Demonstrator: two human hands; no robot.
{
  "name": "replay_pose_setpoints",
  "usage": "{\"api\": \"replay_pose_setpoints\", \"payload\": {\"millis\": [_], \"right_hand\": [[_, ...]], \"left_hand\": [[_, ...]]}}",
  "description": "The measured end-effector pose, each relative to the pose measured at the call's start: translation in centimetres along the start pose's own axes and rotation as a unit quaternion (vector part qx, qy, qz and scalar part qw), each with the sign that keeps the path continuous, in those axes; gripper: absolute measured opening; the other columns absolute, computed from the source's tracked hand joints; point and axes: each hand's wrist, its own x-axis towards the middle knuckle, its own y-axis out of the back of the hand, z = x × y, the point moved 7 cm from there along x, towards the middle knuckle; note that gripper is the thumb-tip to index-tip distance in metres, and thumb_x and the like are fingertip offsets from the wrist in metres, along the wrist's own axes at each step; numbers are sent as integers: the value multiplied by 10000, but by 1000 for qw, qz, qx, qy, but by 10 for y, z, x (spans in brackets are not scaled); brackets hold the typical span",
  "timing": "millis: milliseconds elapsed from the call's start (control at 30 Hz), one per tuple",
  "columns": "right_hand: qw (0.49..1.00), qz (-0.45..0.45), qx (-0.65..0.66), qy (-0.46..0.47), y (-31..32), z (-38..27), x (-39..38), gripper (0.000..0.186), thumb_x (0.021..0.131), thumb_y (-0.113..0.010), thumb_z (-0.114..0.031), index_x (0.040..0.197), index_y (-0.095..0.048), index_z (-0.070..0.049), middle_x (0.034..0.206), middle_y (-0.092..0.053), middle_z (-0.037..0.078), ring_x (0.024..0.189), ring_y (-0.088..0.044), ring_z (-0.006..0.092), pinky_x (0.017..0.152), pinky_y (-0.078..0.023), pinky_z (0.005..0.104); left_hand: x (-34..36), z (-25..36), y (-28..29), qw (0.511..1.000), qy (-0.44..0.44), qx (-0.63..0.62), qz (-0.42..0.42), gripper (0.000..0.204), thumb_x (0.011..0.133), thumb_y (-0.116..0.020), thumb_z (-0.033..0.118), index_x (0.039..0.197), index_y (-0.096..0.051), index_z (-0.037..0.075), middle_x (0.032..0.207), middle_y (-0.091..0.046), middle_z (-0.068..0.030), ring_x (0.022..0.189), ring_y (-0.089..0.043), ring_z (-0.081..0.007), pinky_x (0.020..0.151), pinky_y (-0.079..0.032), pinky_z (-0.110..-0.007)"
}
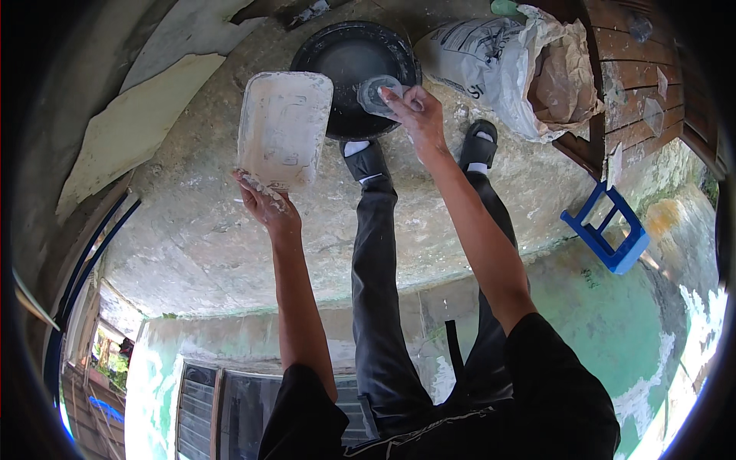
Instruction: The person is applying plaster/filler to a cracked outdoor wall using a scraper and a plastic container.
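My left hand [270,205], smeared with whitish paste, grips the near end of a shallow rectangular white tub [282,126]. Pale residue coats the inside of the tub, which is held out to the left of a round black basin [309,57]. Over the basin's near right part, my right hand [420,119] pinches a small round translucent plastic piece [376,95] by its edge; whether it is a cup or a lid I cannot tell. The basin seems to hold dark, greyish liquid.
A large white sack [498,57] with its mouth rolled open stands right of the basin, beside brown wooden slats [636,54]. Farther right is a blue plastic frame-like piece [609,230]. A pale broken board [134,130] leans at the left. My sandalled feet are near the basin.
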Motion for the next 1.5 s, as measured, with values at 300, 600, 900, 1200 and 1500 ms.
{"api": "replay_pose_setpoints", "payload": {"millis": [300, 600, 900, 1200, 1500], "right_hand": [[975, 91, -85, 185, 57, -161, -56, 389, 719, -787, -158, 660, -432, -12, 1113, -483, 144, 1008, -530, 212, 741, -569, 342], [919, 139, -149, 339, 105, -241, -86, 388, 627, -836, -113, 681, -456, -54, 1162, -448, 124, 1038, -515, 236, 806, -497, 342], [844, 169, -243, 448, 145, -298, -114, 390, 570, -855, -113, 677, -482, -77, 1195, -471, 156, 1102, -487, 293, 902, -410, 401], [851, 213, -178, 445, 196, -302, -105, 399, 542, -861, -139, 618, -473, -84, 1195, -484, 175, 1092, -487, 296, 892, -413, 396], [822, 213, -221, 479, 229, -314, -112, 370, 603, -847, -140, 702, -499, -64, 1196, -456, 159, 1109, -485, 289, 910, -409, 424]], "left_hand": [[-35, 13, -111, 988, 35, -150, -31, 409, 984, -370, 383, 1166, -495, 39, 1148, -551, -68, 1041, -530, -160, 904, -427, -335], [-72, 42, -223, 980, 31, -141, -135, 409, 1010, -319, 288, 1129, -518, -49, 1069, -592, -79, 977, -538, -112, 876, -418, -268], [-95, 62, -285, 984, -14, -72, -161, 420, 1015, -307, 274, 1147, -523, -60, 1061, -600, -90, 964, -531, -117, 876, -407, -259], [-115, 62, -325, 978, 27, -82, -188, 419, 993, -357, 359, 1133, -520, -1, 1082, -584, -59, 979, -554, -127, 876, -435, -288], [-132, 62, -355, 978, 23, -65, -197, 425, 1013, -316, 294, 1145, -531, -48, 1048, -604, -80, 939, -534, -110, 861, -409, -259]]}}
